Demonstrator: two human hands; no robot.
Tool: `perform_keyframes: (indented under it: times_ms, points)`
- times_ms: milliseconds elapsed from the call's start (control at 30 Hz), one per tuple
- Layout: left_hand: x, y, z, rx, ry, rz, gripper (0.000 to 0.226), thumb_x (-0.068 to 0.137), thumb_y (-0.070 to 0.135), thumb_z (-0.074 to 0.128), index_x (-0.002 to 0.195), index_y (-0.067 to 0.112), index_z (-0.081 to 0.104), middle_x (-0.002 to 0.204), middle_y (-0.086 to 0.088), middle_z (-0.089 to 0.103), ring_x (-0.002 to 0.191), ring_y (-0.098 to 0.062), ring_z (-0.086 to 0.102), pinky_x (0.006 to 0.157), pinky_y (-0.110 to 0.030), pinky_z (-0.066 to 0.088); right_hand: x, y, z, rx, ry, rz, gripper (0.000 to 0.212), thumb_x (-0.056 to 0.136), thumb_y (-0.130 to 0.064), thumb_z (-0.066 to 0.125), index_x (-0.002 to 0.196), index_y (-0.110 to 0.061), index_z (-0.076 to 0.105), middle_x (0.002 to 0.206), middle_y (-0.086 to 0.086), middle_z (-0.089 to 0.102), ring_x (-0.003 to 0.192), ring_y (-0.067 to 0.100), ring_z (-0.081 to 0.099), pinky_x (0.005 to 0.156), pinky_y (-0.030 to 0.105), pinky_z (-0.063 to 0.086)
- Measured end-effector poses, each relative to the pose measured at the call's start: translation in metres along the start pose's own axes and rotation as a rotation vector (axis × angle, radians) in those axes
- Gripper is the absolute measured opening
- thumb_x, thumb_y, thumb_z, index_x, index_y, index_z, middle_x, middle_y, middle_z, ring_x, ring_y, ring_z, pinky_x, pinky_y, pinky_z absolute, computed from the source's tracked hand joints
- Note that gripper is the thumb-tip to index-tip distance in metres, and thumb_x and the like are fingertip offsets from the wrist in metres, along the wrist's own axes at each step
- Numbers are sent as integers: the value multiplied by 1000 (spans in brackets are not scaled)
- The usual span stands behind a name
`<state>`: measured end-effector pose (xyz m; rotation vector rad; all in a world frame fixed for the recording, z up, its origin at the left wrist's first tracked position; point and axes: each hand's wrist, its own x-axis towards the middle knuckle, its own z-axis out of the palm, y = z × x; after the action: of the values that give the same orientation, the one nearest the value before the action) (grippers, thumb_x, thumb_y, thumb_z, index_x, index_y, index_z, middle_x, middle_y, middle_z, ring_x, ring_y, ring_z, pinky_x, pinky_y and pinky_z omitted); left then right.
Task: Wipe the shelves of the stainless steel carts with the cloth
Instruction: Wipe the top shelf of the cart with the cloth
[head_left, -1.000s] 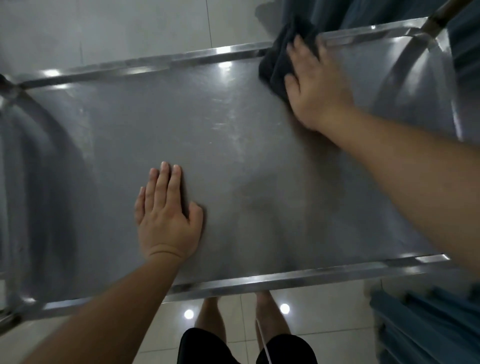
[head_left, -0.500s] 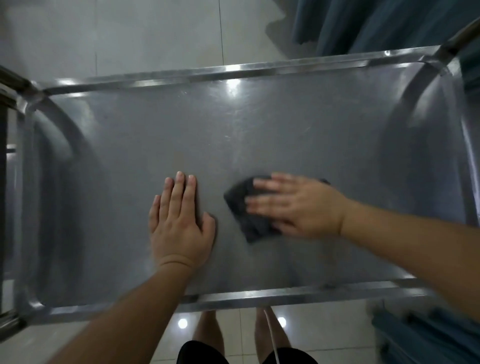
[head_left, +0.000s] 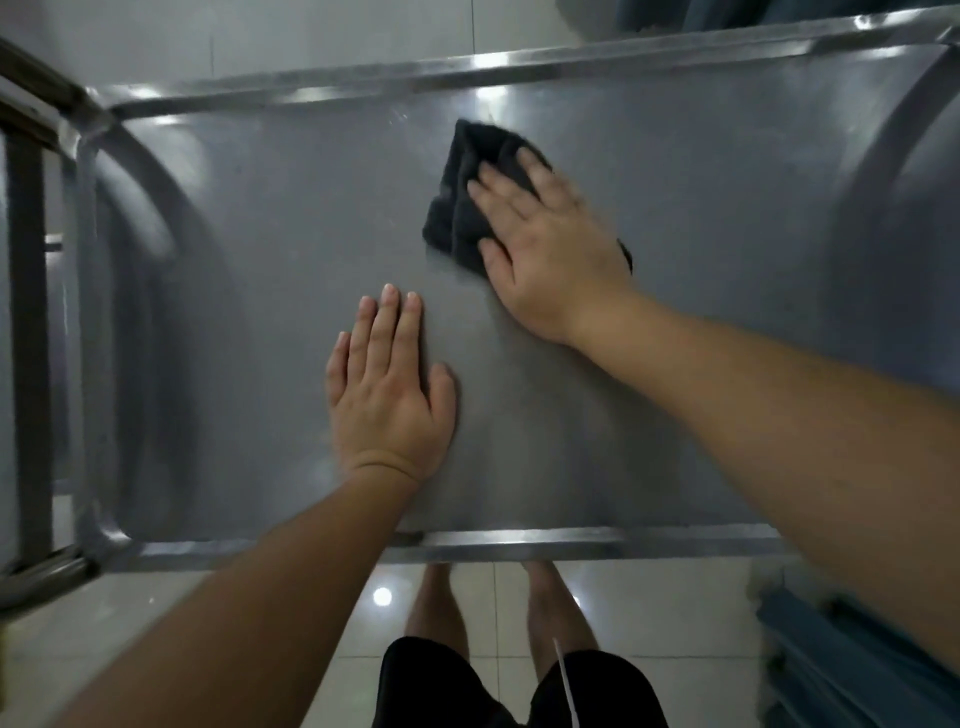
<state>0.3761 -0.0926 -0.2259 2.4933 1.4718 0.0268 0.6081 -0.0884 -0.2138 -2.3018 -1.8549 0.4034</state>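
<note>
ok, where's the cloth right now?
Head view: the cloth lies on the cart shelf, centre-right toward the far rim, under the right hand, beyond the flat left hand.

Shelf (head_left: 291, 270): brushed steel under your palms, dull sheen, faint streaks.
Rim (head_left: 571, 543): brighter polished metal, catching glints.
Cloth (head_left: 457, 208): dark, soft, nappy fabric, matt, bunched in folds.
Floor (head_left: 156, 613): your glossy pale tiles, mirroring lamp spots.
Shorts (head_left: 426, 686): black matt fabric.
</note>
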Motion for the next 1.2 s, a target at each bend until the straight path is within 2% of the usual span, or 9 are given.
perform_keyframes:
  times_ms: [133,367,567,667,767,900,1000,1133,1200]
  points:
    - [0,-4,2,-69,37,9,70,103,51,35,167,22,29,175,3,23,163,-15,12,131,-35,2,-98,-28,21,6,-13,-70,58,105,-42,43,158,-20,43,165,-2,38,158,27,22,128,46,18]
    - [0,-7,-3,-137,-30,32,71,101,55,36,166,28,28,176,4,17,163,-12,4,131,-37,-1,-216,-74,46,10,-200,-166,75,103,-65,38,164,-25,26,172,-6,19,161,22,-1,129,48,10]
    - [5,-13,-27,-255,-233,45,77,95,54,38,168,32,23,177,8,9,162,-11,-1,131,-37,-4,-227,-79,44,-20,-240,-225,67,105,-61,37,163,-28,30,170,-9,24,161,20,6,129,45,15]
    - [20,-19,-46,-281,-388,75,79,94,50,44,168,28,24,178,4,9,163,-17,2,131,-41,3,-236,-83,39,-30,-295,-265,61,106,-55,37,162,-31,32,169,-11,28,160,19,11,129,45,17]
    - [27,-23,-67,-272,-474,76,74,101,40,59,166,22,29,177,-1,15,162,-22,12,129,-38,11,-245,-94,31,-21,-300,-239,52,107,-44,45,158,-32,40,165,-12,35,158,20,20,127,44,23]
    - [-8,-36,-88,-201,-581,91,74,101,36,62,165,16,31,175,-7,20,160,-27,21,129,-39,19,-245,-120,16,-43,-282,-104,47,99,-35,63,145,-30,57,152,-10,56,147,23,45,111,43,44]
    - [-51,-57,-102,-163,-648,112,70,101,34,61,163,18,34,174,-7,24,157,-28,27,127,-40,25,-240,-149,5,-39,-396,2,43,102,-34,56,145,-30,52,148,-8,56,140,25,46,108,43,43]
    - [-98,-86,-124,-120,-640,146,64,100,34,57,160,22,39,166,-2,38,147,-30,41,119,-44,37,-235,-192,-10,-16,-525,179,29,100,-29,59,128,-31,57,123,-1,65,101,24,58,84,41,50]
    - [-114,-99,-133,-98,-630,158,61,99,35,56,157,24,42,161,0,45,141,-29,47,114,-44,43,-238,-213,-14,-24,-634,221,30,97,-28,62,127,-32,56,115,1,66,91,23,58,79,41,54]
